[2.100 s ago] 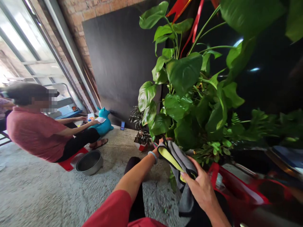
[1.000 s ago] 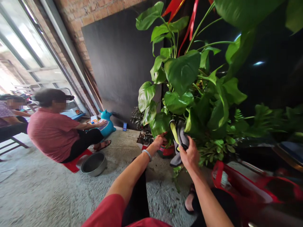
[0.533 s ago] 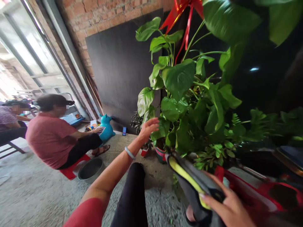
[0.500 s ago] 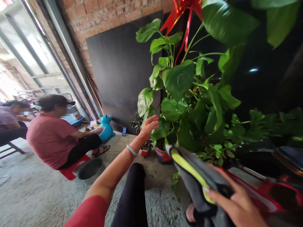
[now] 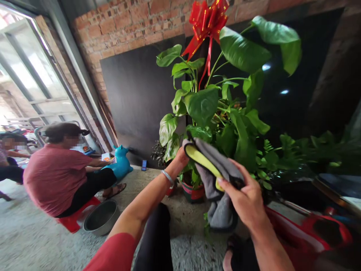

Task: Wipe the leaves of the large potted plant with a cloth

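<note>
My right hand (image 5: 248, 192) grips a grey cloth (image 5: 224, 214) with a yellow-green side and dark edging, folded over and hanging down. At the cloth's far left end is my left hand (image 5: 182, 159), a pale bracelet on its wrist. Its fingers are hidden behind the cloth, so whether it holds the cloth or a leaf does not show. Right behind both hands stands a large leafy potted plant (image 5: 201, 105) with broad green leaves. Its pot (image 5: 193, 192) is dark with a red band, and a red ribbon bow (image 5: 208, 20) tops it.
On the left a person in a pink shirt (image 5: 58, 173) sits on a red stool (image 5: 70, 222), beside a grey basin (image 5: 102, 217). A blue animal figure (image 5: 122, 163) and a phone (image 5: 144, 165) are near the dark panel (image 5: 141, 101). More plants (image 5: 299, 152) and a red item (image 5: 324, 229) lie right.
My right hand has brought the cloth up and left to my left hand. The left hand, earlier open beside the leaves, is now at the cloth's end. The view has tilted up.
</note>
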A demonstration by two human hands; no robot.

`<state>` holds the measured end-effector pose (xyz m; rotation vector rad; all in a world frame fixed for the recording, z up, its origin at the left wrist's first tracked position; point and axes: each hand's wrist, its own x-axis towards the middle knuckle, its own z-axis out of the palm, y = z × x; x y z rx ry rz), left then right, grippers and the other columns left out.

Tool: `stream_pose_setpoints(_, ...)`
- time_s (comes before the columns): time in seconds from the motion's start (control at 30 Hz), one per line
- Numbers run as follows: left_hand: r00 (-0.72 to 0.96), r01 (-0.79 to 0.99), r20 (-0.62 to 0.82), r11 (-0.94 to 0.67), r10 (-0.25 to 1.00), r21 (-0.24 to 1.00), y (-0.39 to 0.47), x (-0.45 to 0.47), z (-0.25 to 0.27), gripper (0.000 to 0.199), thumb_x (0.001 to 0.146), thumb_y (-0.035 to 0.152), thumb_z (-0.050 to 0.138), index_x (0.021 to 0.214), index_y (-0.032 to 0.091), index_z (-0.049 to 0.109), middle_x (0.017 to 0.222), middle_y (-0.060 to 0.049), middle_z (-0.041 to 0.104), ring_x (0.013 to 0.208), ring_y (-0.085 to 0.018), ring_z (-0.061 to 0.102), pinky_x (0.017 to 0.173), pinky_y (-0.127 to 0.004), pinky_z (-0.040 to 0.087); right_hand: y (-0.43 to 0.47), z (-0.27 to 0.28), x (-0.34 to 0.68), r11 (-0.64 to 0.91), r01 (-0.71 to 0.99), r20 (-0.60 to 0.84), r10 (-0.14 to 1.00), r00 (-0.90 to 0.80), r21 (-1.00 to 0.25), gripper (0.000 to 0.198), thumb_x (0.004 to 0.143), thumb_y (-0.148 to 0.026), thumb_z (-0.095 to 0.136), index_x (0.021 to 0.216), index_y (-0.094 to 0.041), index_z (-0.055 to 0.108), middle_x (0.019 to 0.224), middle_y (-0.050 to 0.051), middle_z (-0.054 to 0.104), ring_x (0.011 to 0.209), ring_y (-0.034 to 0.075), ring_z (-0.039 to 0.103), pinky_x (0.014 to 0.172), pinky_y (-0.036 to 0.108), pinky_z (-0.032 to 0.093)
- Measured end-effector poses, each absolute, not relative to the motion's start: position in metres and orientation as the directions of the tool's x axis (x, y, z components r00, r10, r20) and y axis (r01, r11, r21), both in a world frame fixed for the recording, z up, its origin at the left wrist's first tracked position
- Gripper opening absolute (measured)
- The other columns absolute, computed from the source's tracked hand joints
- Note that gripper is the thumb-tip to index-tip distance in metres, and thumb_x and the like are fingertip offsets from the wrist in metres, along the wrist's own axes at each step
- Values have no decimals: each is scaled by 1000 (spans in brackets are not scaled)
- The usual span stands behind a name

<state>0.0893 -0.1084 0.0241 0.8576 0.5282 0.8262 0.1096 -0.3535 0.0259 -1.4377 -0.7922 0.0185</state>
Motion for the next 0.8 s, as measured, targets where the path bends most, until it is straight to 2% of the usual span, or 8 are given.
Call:
stream_pose_setpoints(0.1, 639, -374, -106, 427, 762, 823, -118, 90, 33, 15, 95, 19, 56, 84, 14, 66, 72, -4, 69, 63, -15, 63, 79, -36, 55, -334, 42, 120, 181, 516, 547, 312, 777, -837, 63, 68, -42, 73, 126, -17, 67, 119, 11, 75, 105, 28, 70, 97, 41, 54)
stream_pose_setpoints(0.27, 661, -280, -110, 380, 742, 881, -143, 63, 30, 19, 86, 24, 67, 71, 15, 63, 63, -2, 64, 54, -13, 59, 63, -28, 52, -350, 9, 120, 87, 387, 379, 481, 791, -918, 62, 65, -44, 72, 121, -19, 71, 112, 11, 77, 105, 31, 72, 98, 43, 55)
stream_pose_setpoints(0.33, 727, -183, -111, 347, 678, 920, -156, 46, 27, 16, 79, 26, 75, 74, 13, 68, 64, -3, 66, 56, -13, 60, 62, -27, 51, -387, -22, 116, 61, 306, 296, 488, 821, -950, 62, 67, -51, 75, 121, -21, 71, 116, 8, 77, 107, 30, 72, 96, 39, 57)
stream_pose_setpoints(0.43, 863, -96, -35, 230, 504, 968, -179, 39, 28, 29, 72, 23, 81, 99, 12, 77, 92, -11, 77, 77, -19, 69, 75, -31, 56, -446, -61, 119, -42, 178, 140, 449, 882, -983, 64, 64, -58, 78, 117, -22, 74, 114, 7, 78, 107, 30, 73, 91, 33, 59)
stream_pose_setpoints(0.53, 825, -182, 170, -31, 539, 983, -198, 67, 35, 36, 70, 11, 79, 106, 15, 79, 108, -10, 77, 99, -21, 68, 91, -32, 53, -481, -76, 131, -114, 136, 87, 355, 931, -984, 71, 60, -62, 80, 117, -20, 74, 111, 7, 79, 107, 31, 74, 89, 32, 60)
stream_pose_setpoints(0.63, 723, -147, 211, -152, 658, 977, -208, 110, 31, 34, 70, 3, 72, 101, 15, 80, 93, -5, 77, 95, -19, 67, 90, -29, 51, -492, -76, 139, -150, 109, 59, 304, 951, -983, 74, 60, -65, 79, 118, -20, 72, 105, 6, 80, 100, 31, 75, 82, 32, 62)
stream_pose_setpoints(0.73, 727, 20, 2, -25, 686, 999, -213, 148, 11, 32, 73, 1, 69, 101, 13, 80, 69, -2, 69, 72, -15, 63, 74, -28, 50, -493, -72, 141, -152, 115, 68, 281, 957, -982, 69, 59, -64, 79, 113, -21, 74, 98, 6, 81, 92, 31, 76, 75, 31, 62)
stream_pose_setpoints(0.8, 749, 65, -59, 15, 660, 998, -216, 170, -6, 34, 73, 1, 69, 103, 12, 80, 61, 1, 63, 62, -13, 58, 67, -26, 48, -492, -67, 143, -151, 133, 90, 260, 962, -980, 68, 58, -63, 79, 111, -21, 75, 97, 6, 81, 91, 32, 76, 73, 33, 61)
